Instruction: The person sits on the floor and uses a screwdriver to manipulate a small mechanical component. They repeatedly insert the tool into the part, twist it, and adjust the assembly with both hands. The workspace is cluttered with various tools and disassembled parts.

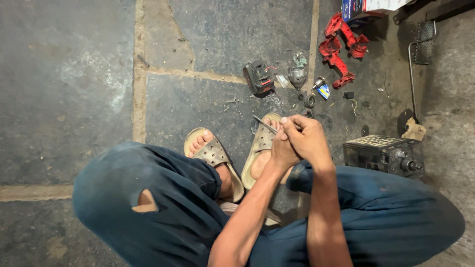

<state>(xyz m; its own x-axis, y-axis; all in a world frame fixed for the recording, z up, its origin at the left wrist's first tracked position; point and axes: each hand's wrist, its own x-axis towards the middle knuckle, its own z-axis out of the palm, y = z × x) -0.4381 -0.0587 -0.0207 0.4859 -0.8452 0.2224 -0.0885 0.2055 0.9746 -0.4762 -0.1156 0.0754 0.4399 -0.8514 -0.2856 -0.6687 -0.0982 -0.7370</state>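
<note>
Over stone floor (74, 74), thin metal tool (263, 124) in hands (299, 141)

Dark grey stone-slab floor (74, 74) with pale mortar joints (139, 69); right of the upright joint lie red plastic tool-casing halves (341, 47) and a grey metal box (381, 154).

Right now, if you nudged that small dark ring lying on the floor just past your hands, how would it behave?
The ring lies flat on the stone floor, so it would probably slide rather than roll. It looks rigid and small, likely light. Small loose parts lie close by, so a push may knock into them.
</note>
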